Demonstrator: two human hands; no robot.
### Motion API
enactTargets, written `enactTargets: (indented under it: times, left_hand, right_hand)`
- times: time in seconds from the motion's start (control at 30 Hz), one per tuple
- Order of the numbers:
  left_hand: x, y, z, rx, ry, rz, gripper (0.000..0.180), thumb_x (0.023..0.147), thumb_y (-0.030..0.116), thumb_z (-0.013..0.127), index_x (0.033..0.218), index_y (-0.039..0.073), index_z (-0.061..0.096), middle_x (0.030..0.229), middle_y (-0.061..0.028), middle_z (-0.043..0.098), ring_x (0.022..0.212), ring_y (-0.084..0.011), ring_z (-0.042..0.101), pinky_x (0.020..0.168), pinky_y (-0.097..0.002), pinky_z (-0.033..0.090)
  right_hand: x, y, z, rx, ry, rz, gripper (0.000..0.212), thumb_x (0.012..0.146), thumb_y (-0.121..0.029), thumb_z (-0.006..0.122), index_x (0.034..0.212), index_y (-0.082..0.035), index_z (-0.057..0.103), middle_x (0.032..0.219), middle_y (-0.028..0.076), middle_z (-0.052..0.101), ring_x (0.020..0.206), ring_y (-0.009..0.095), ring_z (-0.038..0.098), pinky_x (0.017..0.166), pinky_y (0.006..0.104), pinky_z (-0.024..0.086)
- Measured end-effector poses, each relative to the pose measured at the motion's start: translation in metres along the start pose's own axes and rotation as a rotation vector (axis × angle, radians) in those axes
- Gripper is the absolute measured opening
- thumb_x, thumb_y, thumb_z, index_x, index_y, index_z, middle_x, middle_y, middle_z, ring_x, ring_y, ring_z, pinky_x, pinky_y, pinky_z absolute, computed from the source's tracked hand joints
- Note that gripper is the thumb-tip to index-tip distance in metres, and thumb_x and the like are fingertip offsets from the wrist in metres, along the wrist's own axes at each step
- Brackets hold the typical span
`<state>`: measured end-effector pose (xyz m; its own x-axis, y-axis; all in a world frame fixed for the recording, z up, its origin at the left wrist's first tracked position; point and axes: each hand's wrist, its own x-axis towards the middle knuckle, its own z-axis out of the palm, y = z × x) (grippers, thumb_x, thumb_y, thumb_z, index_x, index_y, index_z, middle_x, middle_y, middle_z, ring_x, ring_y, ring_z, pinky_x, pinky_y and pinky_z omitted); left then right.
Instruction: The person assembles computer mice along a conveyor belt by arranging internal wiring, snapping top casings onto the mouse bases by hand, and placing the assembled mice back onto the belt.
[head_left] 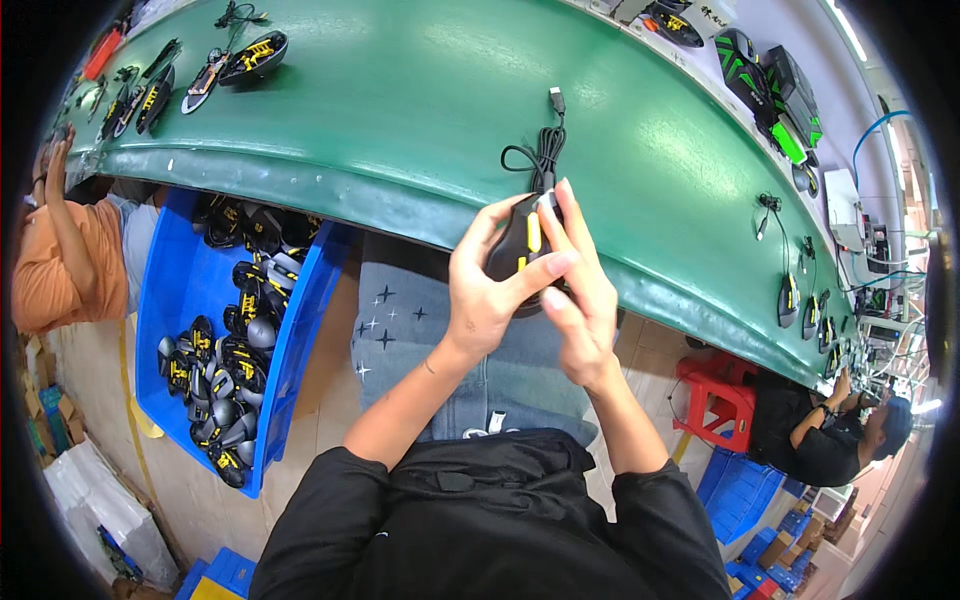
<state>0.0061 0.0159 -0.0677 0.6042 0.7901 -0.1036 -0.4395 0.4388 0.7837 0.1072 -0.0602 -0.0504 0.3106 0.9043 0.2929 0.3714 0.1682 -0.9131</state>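
Note:
Between my two hands, over the near edge of the green work surface (400, 110), is a black computer mouse (509, 246) with yellow strips. My left hand (478, 285) wraps its left side, with the thumb lying across the top. On the other side my right hand (588, 290) grips it, fingers along the front right edge and thumb near the rear. The mouse's black cable (550, 150) is bundled and stretches away over the green surface, ending in a USB plug (556, 99). The mouse's underside is hidden.
A blue bin (290, 345) of black-and-yellow mouse shells (240, 365) stands left of my legs. Opened mouse parts (255, 60) lie far left, and corded mice (788, 300) lie right. Co-workers sit left (65, 265) and right (815, 445), the latter near a red stool (715, 400).

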Motion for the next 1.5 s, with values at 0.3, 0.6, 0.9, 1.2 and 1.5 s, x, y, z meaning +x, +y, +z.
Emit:
enactTargets:
  times: [0.3, 0.6, 0.9, 1.2, 1.5]
  left_hand:
    - [0.002, 0.008, -0.014, 0.451, -0.258, 0.31, 0.052, 0.068, 0.005, 0.079, 0.119, 0.0, 0.066, 0.1, -0.0086, 0.071, 0.086, -0.0094, 0.065, 0.079, -0.0229, 0.052]
    - [0.004, 0.015, -0.017, 0.561, -0.336, 0.568, 0.054, 0.059, 0.007, 0.079, 0.111, -0.004, 0.068, 0.1, -0.0153, 0.073, 0.075, -0.0166, 0.072, 0.068, -0.0237, 0.054]
    - [-0.003, 0.013, -0.018, 0.374, -0.149, 0.302, 0.047, 0.068, 0.011, 0.076, 0.11, -0.006, 0.065, 0.092, -0.0129, 0.07, 0.079, -0.0162, 0.068, 0.074, -0.0249, 0.052]
    - [0.001, 0.01, -0.017, 0.368, -0.274, 0.462, 0.039, 0.081, 0.025, 0.077, 0.104, -0.003, 0.064, 0.101, -0.0124, 0.064, 0.093, -0.0224, 0.06, 0.08, -0.0306, 0.047]
    - [-0.004, 0.016, -0.011, 0.419, -0.245, 0.471, 0.031, 0.082, 0.02, 0.075, 0.1, -0.002, 0.064, 0.096, -0.0118, 0.064, 0.088, -0.0217, 0.059, 0.076, -0.0298, 0.046]
  right_hand:
    - [0.057, -0.038, -0.058, 0.005, -0.075, 0.364, 0.028, 0.08, -0.008, 0.074, 0.107, 0.001, 0.071, 0.087, 0.008, 0.072, 0.079, 0.011, 0.066, 0.076, 0.0256, 0.051]
    - [0.037, -0.041, -0.036, 0.331, 0.18, 0.245, 0.011, 0.082, 0.009, 0.067, 0.091, 0.004, 0.069, 0.087, 0.009, 0.071, 0.082, 0.013, 0.068, 0.077, 0.0263, 0.055]
    - [0.021, -0.035, -0.024, 0.388, 0.295, 0.327, 0.027, 0.08, 0.0, 0.075, 0.105, 0.003, 0.067, 0.099, 0.009, 0.068, 0.093, 0.015, 0.065, 0.082, 0.0276, 0.052]
    - [0.001, -0.033, -0.026, 0.0, 0.249, 0.048, 0.031, 0.067, 0.001, 0.081, 0.097, 0.0, 0.073, 0.093, 0.013, 0.071, 0.085, 0.021, 0.066, 0.079, 0.0301, 0.052]
    - [-0.005, -0.027, -0.023, 0.018, 0.265, -0.02, 0.028, 0.066, 0.003, 0.079, 0.092, 0.003, 0.071, 0.089, 0.014, 0.072, 0.083, 0.025, 0.067, 0.078, 0.0333, 0.053]
